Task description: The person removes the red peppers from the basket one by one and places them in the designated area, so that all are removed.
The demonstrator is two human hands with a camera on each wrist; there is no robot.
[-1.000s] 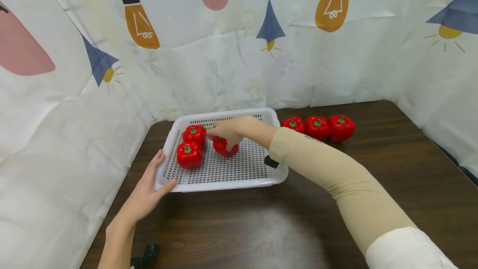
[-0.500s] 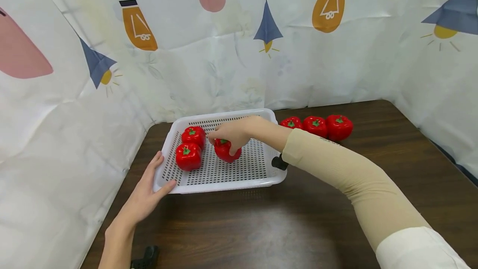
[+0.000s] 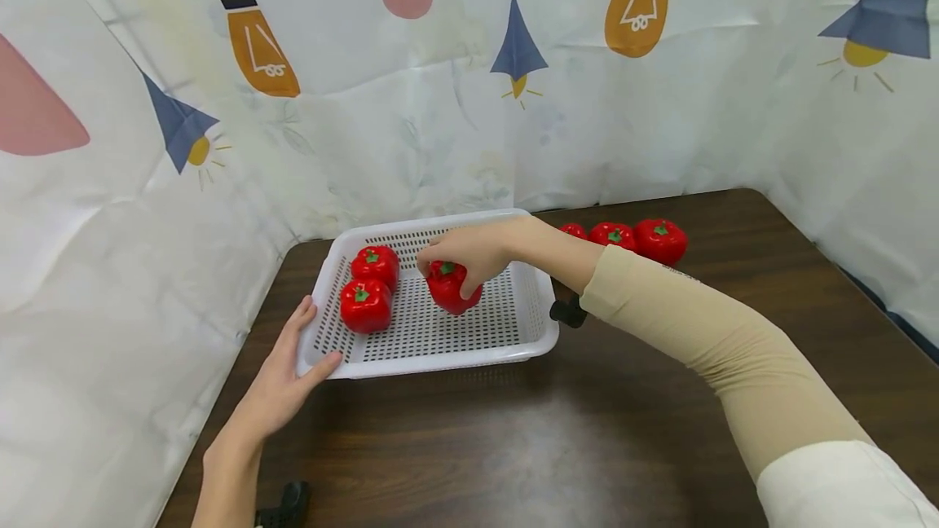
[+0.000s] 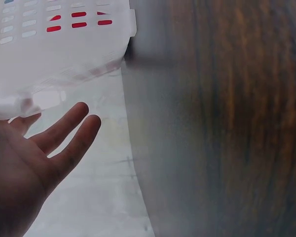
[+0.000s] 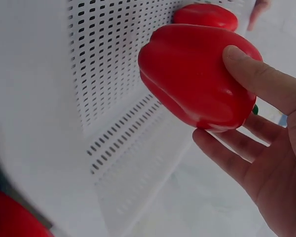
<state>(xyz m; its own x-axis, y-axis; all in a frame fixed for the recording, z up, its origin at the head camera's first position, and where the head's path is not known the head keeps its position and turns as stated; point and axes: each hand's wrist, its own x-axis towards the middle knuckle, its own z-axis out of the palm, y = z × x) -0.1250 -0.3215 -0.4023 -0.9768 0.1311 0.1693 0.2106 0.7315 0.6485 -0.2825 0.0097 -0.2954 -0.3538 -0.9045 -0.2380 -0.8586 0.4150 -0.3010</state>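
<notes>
A white perforated plastic basket (image 3: 433, 362) stands on the dark wooden table. My left hand (image 3: 282, 385) holds its near left corner, thumb over the rim and fingers along the outer side; in the left wrist view those fingers (image 4: 71, 143) are spread beside the basket wall. My right hand (image 3: 477, 249) grips a red bell pepper (image 3: 453, 292) over the basket's middle, thumb on one side and fingers on the other. Seen from the right wrist, this pepper (image 5: 197, 74) hangs above the perforated floor. Two more red bell peppers, a far one (image 3: 376, 265) and a near one (image 3: 365, 305), lie in the left part.
Right of the basket, a row of red bell peppers (image 3: 660, 241) sits on the table (image 3: 513, 446), partly hidden by my right forearm. A white curtain (image 3: 440, 145) printed with lamps closes off the back and sides. A black strap piece (image 3: 284, 505) shows at my left wrist.
My right hand has shifted right and risen a little with the bell pepper, away from the two at left. My left hand has stayed at the basket's corner. The head view has shifted slightly.
</notes>
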